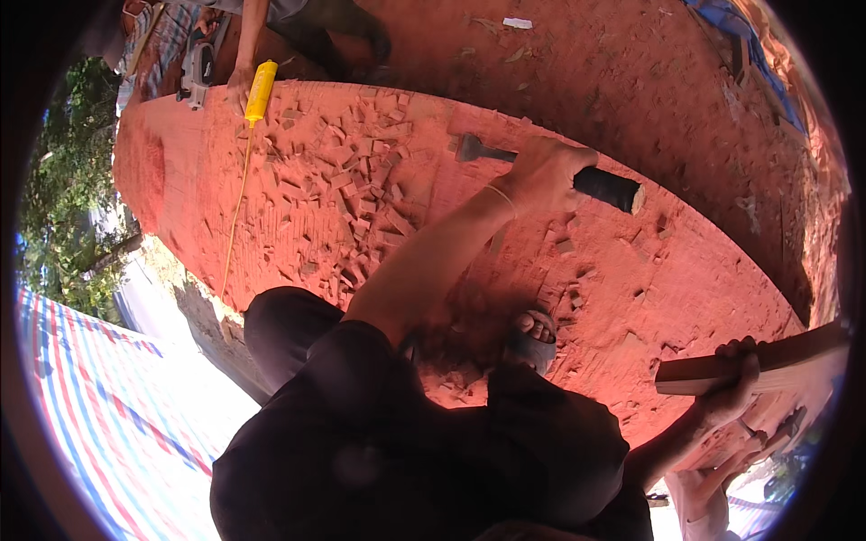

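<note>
My left hand is wrapped round a chisel near the far edge of a large reddish wooden slab. The flared metal blade points left, and its handle, bound in black, sticks out to the right with a bare wooden end. Out to the right, my right hand grips a squared length of wood, held apart from the chisel. Part of that wood runs toward the dim right rim of the picture.
Loose wood chips litter the slab's left half. At the far left another person's hand is beside a yellow cylinder with a thin yellow line; a power tool is near it. Another person's arm shows lower right. My foot rests on the slab.
</note>
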Demonstrator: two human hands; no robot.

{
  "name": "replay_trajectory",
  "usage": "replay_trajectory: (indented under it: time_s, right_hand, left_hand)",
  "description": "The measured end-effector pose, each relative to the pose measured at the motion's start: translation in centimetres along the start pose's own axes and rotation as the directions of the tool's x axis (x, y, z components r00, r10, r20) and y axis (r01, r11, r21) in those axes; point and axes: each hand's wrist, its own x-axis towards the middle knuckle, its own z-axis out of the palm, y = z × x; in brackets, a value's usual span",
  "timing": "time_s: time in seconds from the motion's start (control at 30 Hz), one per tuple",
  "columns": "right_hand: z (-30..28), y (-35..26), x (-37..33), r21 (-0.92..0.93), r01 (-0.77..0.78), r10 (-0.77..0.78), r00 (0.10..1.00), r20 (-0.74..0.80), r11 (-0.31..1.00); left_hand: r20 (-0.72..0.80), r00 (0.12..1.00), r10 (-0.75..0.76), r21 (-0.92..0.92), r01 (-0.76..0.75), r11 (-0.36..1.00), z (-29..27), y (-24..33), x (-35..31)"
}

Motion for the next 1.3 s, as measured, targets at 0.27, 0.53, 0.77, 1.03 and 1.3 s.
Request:
replay_trajectory:
  time_s: [0.27, 0.53, 0.77, 1.03, 1.3]
  right_hand:
    - [13.7, 8.0, -4.0, -0.410, -0.062, 0.101, 0.992, 0.073, 0.910]
    - [7.1, 1.3, -0.7, -0.128, -0.067, 0.054, 0.993, -0.102, 0.990]
    - [15.0, 10.5, -4.3, -0.449, -0.122, 0.250, 0.938, 0.239, 0.885]
    - [6.7, 7.0, -2.4, -0.271, -0.162, 0.187, 0.980, 0.069, 0.949]
    - [5.6, 4.0, -1.4, -0.209, -0.137, 0.103, 0.981, -0.164, 0.968]
  left_hand:
    - [-0.057, 0.997, -0.055, 0.092, 0.060, 0.994, 1.6, -1.3, 1.4]
    - [0.037, 0.998, -0.057, 0.116, 0.053, 0.992, 2.4, -2.1, 1.2]
    - [0.031, 0.999, -0.019, 0.143, 0.015, 0.990, 2.7, -2.5, 0.2]
    - [0.229, 0.970, -0.087, 0.111, 0.063, 0.992, 0.7, -0.7, -1.6]
    - [0.041, 0.999, 0.022, 0.099, -0.026, 0.995, -0.6, -2.9, 2.2]
